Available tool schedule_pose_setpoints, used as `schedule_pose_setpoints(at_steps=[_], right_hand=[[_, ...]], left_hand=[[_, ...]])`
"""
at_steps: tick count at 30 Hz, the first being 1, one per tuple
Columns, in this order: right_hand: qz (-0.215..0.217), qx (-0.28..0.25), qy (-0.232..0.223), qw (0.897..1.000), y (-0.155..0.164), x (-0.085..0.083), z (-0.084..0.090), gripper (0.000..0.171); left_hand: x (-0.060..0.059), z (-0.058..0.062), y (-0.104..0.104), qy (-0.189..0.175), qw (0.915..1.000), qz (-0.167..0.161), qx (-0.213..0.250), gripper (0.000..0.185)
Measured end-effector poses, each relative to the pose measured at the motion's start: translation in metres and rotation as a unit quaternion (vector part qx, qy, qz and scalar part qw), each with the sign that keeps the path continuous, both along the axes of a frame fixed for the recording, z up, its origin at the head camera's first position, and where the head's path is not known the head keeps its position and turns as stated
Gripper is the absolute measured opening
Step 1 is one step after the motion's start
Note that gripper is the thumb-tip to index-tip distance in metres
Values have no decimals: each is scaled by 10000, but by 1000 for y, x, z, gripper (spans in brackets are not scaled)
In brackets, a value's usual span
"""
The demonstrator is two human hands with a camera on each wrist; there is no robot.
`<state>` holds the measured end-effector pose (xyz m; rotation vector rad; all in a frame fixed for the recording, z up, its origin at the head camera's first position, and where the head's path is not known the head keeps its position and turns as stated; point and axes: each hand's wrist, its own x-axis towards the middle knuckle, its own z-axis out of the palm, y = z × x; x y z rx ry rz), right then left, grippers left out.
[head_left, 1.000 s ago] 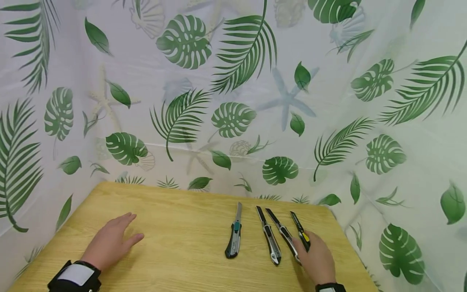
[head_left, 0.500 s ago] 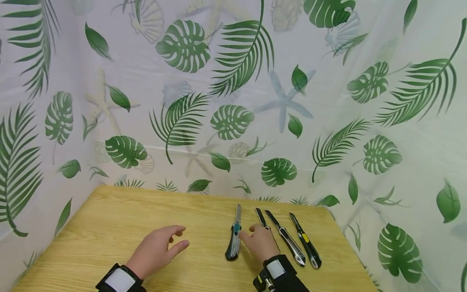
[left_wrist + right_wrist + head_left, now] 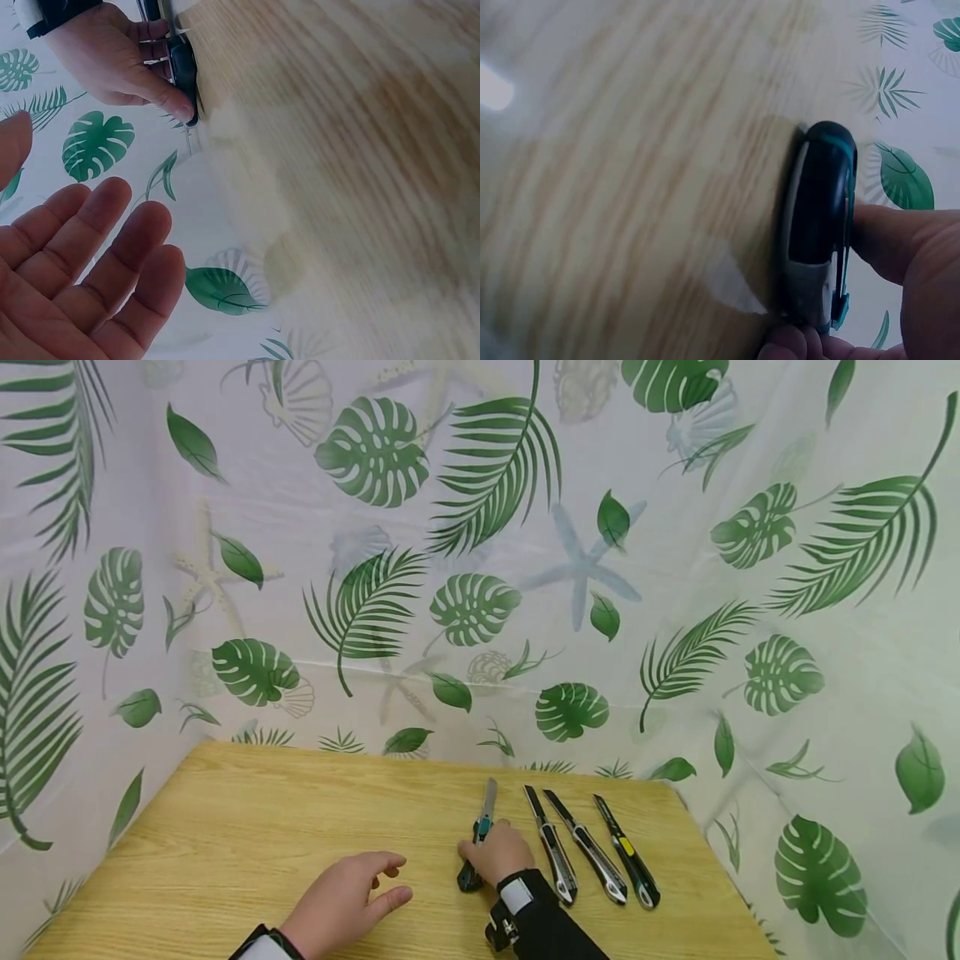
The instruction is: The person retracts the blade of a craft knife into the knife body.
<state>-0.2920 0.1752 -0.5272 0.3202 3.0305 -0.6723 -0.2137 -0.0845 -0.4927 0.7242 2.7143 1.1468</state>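
My right hand [image 3: 504, 856] grips the leftmost box cutter [image 3: 470, 877], one with a black and grey handle and a teal slider. Its bare blade points to the table's back edge, and the hand covers part of the handle. In the right wrist view, thumb and fingers sit on either side of the box cutter handle [image 3: 821, 202], which is close to the wood. My left hand [image 3: 347, 897] hovers over the table to the left, holding nothing, fingers loosely bent and apart. From the left wrist view, the palm and fingers [image 3: 112, 255] of that hand show nothing in them.
To the right lie two silver-and-black box cutters, the nearer one [image 3: 557, 856] and another [image 3: 600, 864], then a black box cutter with a yellow slider [image 3: 636, 864]. The wooden table [image 3: 315, 802] meets a leaf-print curtain [image 3: 390, 693] at the back and sides.
My right hand has gone left from the yellow-slider box cutter, across the silver ones, and now grips the teal-slider box cutter. My left hand has moved right and nearer the front.
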Motion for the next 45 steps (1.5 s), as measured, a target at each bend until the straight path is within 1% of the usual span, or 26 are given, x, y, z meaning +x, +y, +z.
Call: schedule_pose_setpoints(at_steps=[4, 7, 10, 13, 15, 16, 18, 20, 22, 23, 25, 27, 29, 31, 32, 34, 37, 41, 45], right_hand=[[-56, 53, 82, 9999, -1, -1, -3, 56], [58, -122, 158, 9998, 2, 0, -2, 40], [205, -566, 178, 9980, 6, 4, 0, 34], [286, -1303, 140, 9910, 11, 10, 5, 30], [287, -1925, 60, 9809, 13, 14, 9, 30], [276, -2261, 26, 9737, 13, 17, 12, 34], [265, -2972, -17, 9544, 13, 25, 19, 47], [289, -3611, 16, 9321, 11, 33, 28, 57], [313, -4139, 173, 9096, 8, 42, 39, 60], [338, -4308, 272, 9014, 6, 47, 45, 60], [405, -4474, 496, 8920, 3, 57, 56, 57], [484, -4481, 733, 8897, -2, 66, 66, 54], [595, -4412, 912, 8908, -6, 74, 74, 52], [686, -4362, 1060, 8909, -10, 80, 79, 52], [722, -4334, 1127, 8912, -12, 82, 80, 52], [747, -4281, 1222, 8923, -16, 87, 82, 51], [751, -4253, 1268, 8930, -21, 91, 84, 52], [778, -4202, 1263, 8952, -26, 96, 86, 54], [725, -4062, 1324, 9012, -29, 98, 87, 54]], left_hand=[[-1, -3, 0, -64, 10000, -22, -42, 53], [-1, -5, 0, -78, 10000, -26, -49, 51], [-2, -7, 0, -105, 9999, -67, 4, 50], [-1, -8, 0, -137, 9998, -93, 108, 50], [0, -8, 1, -157, 9996, -82, 221, 51], [1, -8, 1, -166, 9994, -69, 305, 52], [4, -8, 3, -227, 9984, -23, 521, 54], [6, -7, 6, -440, 9953, 71, 857, 58], [10, -5, 10, -713, 9896, 176, 1240, 62], [12, -3, 13, -872, 9856, 223, 1433, 65], [16, 0, 18, -1208, 9750, 248, 1847, 69], [21, 2, 24, -1495, 9638, 166, 2202, 74], [26, 4, 29, -1749, 9518, 31, 2521, 76], [30, 5, 33, -1935, 9398, -108, 2813, 76], [32, 5, 35, -1983, 9364, -145, 2893, 76], [35, 6, 39, -1969, 9323, -203, 3026, 73], [38, 6, 44, -1847, 9323, -184, 3104, 65], [40, 6, 49, -1699, 9343, -20, 3134, 56], [42, 7, 52, -1665, 9301, 118, 3271, 56]])
